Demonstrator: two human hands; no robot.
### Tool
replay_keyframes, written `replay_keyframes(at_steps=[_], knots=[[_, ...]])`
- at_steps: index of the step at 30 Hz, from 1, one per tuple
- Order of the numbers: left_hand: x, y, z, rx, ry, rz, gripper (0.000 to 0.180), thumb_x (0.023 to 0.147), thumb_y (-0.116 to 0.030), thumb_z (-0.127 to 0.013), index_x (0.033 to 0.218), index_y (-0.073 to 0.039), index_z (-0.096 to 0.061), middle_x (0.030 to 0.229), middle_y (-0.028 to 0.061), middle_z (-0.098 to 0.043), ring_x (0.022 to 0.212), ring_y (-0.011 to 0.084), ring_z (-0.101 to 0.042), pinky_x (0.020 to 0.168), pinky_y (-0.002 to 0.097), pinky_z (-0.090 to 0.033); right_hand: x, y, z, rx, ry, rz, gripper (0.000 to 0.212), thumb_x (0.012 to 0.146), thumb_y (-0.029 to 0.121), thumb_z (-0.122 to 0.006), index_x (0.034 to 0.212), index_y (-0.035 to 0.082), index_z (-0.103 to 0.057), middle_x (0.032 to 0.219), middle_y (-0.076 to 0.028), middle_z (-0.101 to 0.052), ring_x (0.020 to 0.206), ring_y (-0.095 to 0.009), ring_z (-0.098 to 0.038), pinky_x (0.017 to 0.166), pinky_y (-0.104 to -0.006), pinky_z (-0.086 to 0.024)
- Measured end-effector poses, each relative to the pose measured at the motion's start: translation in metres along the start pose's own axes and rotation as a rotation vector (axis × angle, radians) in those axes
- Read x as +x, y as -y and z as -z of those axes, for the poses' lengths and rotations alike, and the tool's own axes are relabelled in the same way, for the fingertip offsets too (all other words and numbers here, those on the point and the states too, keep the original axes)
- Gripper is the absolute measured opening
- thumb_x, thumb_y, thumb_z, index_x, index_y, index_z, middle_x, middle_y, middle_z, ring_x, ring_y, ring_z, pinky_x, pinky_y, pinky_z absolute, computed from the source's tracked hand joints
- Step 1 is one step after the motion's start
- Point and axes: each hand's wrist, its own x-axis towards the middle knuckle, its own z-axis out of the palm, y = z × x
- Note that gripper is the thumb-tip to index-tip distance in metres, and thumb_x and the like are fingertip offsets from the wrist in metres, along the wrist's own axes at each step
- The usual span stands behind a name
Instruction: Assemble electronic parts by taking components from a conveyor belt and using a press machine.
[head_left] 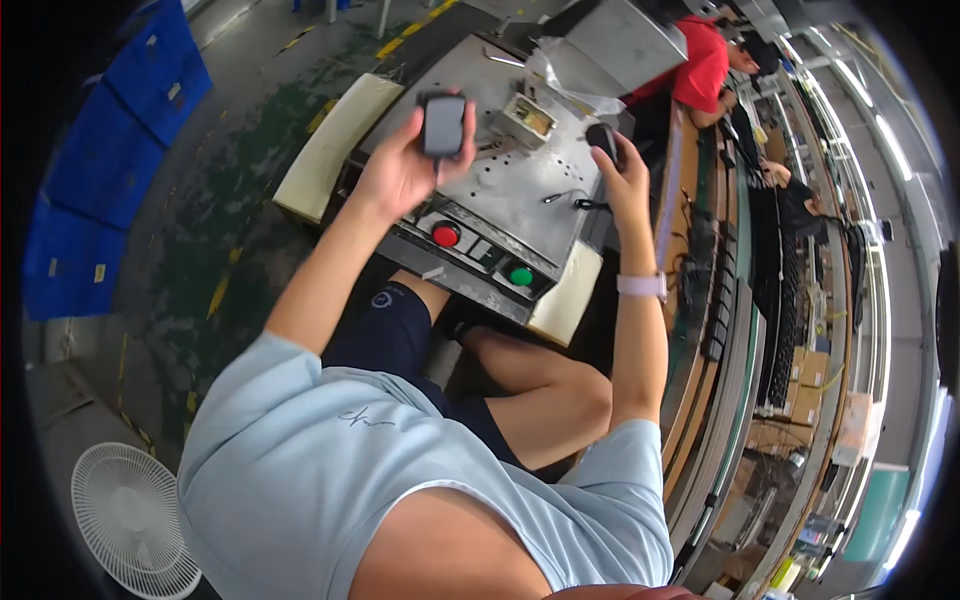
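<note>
And here's the left hand (398,170), fingers and thumb curled round the sides of a dark grey, black-edged rectangular slab (442,127), up off the perforated grey metal tabletop (525,185)! Its broad face looks up at the camera, its long axis running close to twelve-to-six, with a thin dark cable dropping from its six o'clock end. Over at three o'clock from it, the right hand (627,180) pinches a small black rounded piece (601,140) between thumb and fingers; it's blurred, but it leans towards eleven.

Right between the two hands stands an open, boxy metal fixture (528,120), squarely in the straight path from one to the other. At one o'clock from that, a crumpled clear plastic bag (560,85) sprawls, with a big grey sheet-metal box (625,45) just beyond. A black cable with a plug (580,201) lies at eight o'clock from the right hand. Down at six from the slab sits a round red button (445,234); at five, a round green button (521,276). And at one o'clock past the right hand, a person in a red shirt (700,68) leans in!
</note>
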Motion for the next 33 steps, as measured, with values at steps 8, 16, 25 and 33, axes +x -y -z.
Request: replay_keyframes(at_steps=[8, 16, 25, 33], knots=[[-0.128, -0.013, 0.009, 0.761, -0.5, -0.196, 0.043, 0.088, -0.006, -0.063, 0.128, -0.013, -0.047, 0.113, 0.0162, -0.057, 0.093, 0.0223, -0.058, 0.077, 0.0288, -0.049, 0.045, -0.012, -0.083, -0.623, 0.206, 0.654, 0.051, 0.092, 0.024, -0.059, 0.14, 0.017, -0.047, 0.128, -0.015, -0.055, 0.099, -0.037, -0.057, 0.088, -0.0405, -0.047], [-0.116, -0.023, 0.059, 1.892, -0.533, -0.458, 0.038, 0.083, 0.0, -0.064, 0.117, -0.009, -0.051, 0.093, 0.0074, -0.062, 0.083, 0.0176, -0.058, 0.075, 0.0279, -0.047, -0.073, 0.05, -0.047, -1.172, 0.793, 0.184, 0.111, 0.065, 0.043, -0.082, 0.152, 0.017, -0.019, 0.155, -0.015, -0.024, 0.141, -0.038, -0.027, 0.106, -0.0601, -0.032], [-0.058, 0.06, -0.03, 1.62, 0.077, -0.24, 0.044, 0.088, -0.012, -0.06, 0.13, -0.004, -0.049, 0.13, 0.0134, -0.054, 0.119, 0.0237, -0.051, 0.102, 0.0329, -0.036, -0.143, 0.079, -0.091, -0.062, 0.533, 0.462, 0.071, 0.078, 0.028, -0.078, 0.133, 0.001, -0.042, 0.128, -0.021, -0.051, 0.116, -0.029, -0.053, 0.099, -0.0411, -0.043], [-0.083, 0.056, -0.038, 1.43, 0.065, 0.228, 0.061, 0.1, -0.038, -0.038, 0.148, -0.002, -0.025, 0.14, 0.0168, -0.044, 0.125, 0.0245, -0.045, 0.104, 0.0336, -0.032, -0.175, 0.131, 0.102, -0.039, -0.145, -0.079, 0.017, 0.089, 0.013, -0.06, 0.105, 0.005, -0.059, 0.077, -0.001, -0.059, 0.063, -0.009, -0.052, 0.054, -0.022, -0.039]])
